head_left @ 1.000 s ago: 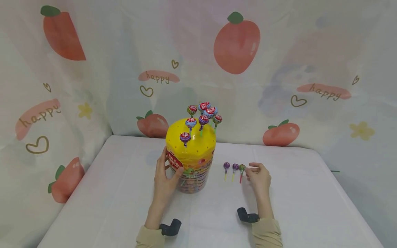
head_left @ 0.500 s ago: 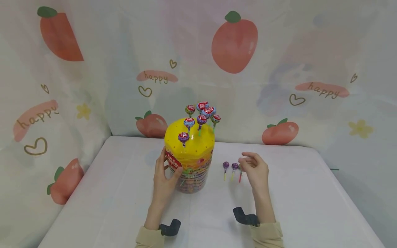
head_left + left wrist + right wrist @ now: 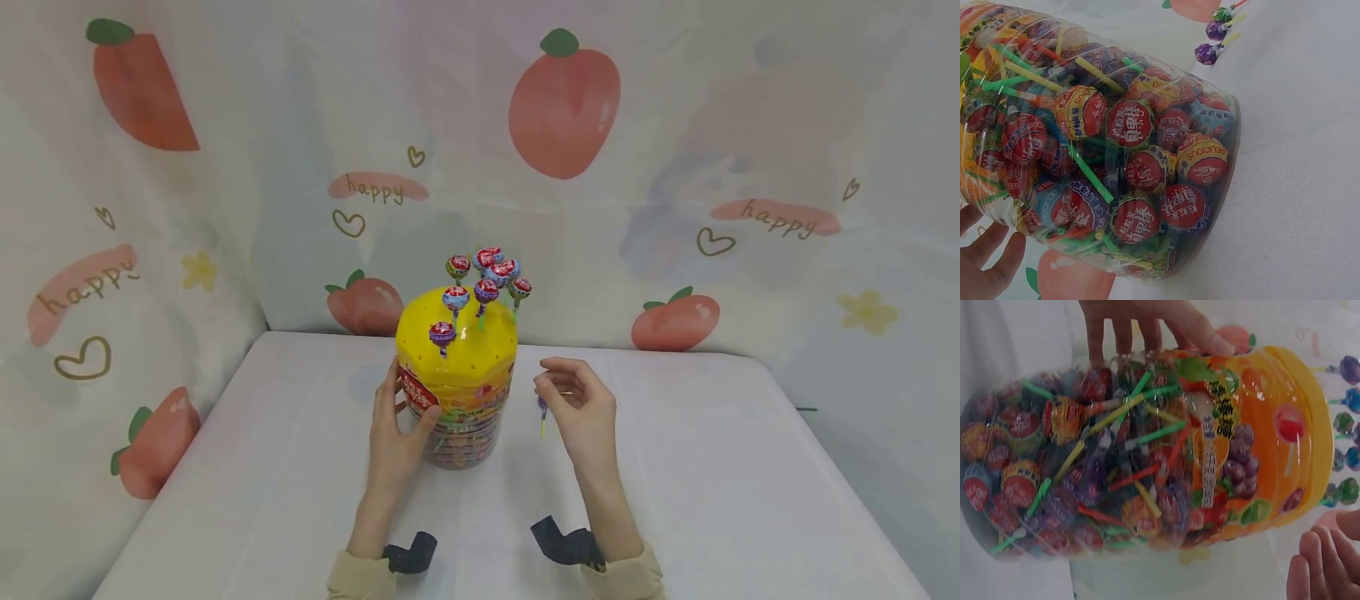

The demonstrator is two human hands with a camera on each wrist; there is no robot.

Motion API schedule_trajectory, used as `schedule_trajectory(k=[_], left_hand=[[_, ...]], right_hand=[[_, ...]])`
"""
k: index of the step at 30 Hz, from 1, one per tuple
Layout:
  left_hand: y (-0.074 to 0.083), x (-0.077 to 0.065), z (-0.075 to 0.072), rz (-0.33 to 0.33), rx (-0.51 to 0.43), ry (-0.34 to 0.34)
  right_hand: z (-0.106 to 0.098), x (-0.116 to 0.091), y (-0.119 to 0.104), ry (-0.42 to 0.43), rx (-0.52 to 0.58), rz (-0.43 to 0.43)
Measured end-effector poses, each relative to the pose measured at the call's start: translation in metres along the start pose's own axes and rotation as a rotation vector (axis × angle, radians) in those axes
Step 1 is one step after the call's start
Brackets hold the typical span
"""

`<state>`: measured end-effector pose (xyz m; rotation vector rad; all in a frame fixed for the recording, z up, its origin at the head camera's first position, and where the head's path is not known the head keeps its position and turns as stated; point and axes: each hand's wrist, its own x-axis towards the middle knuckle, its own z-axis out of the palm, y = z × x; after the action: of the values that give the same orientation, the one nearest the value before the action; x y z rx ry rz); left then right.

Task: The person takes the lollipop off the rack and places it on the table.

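Note:
My left hand (image 3: pixel 393 442) holds the side of a clear plastic jar (image 3: pixel 465 437) full of wrapped lollipops, thumb on its front. The jar's yellow lid (image 3: pixel 420 333) has small holes, and several lollipops (image 3: pixel 456 298) stand upright in it. To the jar's right, my right hand (image 3: pixel 588 408) hovers with fingers loosely curled and a gap between thumb and forefinger. Its fingers (image 3: pixel 1319 562) show near the lid in the right wrist view, with no lollipop visible there. Below it on the table lies a purple lollipop (image 3: pixel 543 410); the left wrist view shows another purple lollipop (image 3: pixel 1216 30) and a green lollipop (image 3: pixel 1222 14) beside it.
The white-covered table (image 3: pixel 720 467) extends around the jar to both sides. Behind it hangs a pale curtain (image 3: pixel 480 200) printed with fruit, hearts and words. A black wrist mount (image 3: pixel 566 542) sits at the right wrist, a second mount (image 3: pixel 411 552) at the left.
My right hand has risen from beside the green lollipop and moved left toward the jar, now covering most of the row in the head view. My left hand keeps its hold on the jar.

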<state>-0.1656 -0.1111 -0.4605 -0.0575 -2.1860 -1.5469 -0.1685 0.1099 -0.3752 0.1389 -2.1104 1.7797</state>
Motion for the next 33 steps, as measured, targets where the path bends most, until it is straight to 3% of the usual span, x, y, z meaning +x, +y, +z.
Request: schedule_trajectory(k=[6, 24, 33], left_hand=[[-0.001, 0.000, 0.000, 0.001, 0.003, -0.003], [-0.002, 0.001, 0.001, 0.008, 0.005, 0.004], [-0.003, 0.002, 0.001, 0.017, 0.015, 0.014]], right_hand=[[0.013, -0.004, -0.011, -0.018, 0.058, -0.044], [0.037, -0.015, -0.042, -0.101, 0.037, -0.277], [0.050, -0.017, -0.054, -0.151, 0.030, -0.311]])
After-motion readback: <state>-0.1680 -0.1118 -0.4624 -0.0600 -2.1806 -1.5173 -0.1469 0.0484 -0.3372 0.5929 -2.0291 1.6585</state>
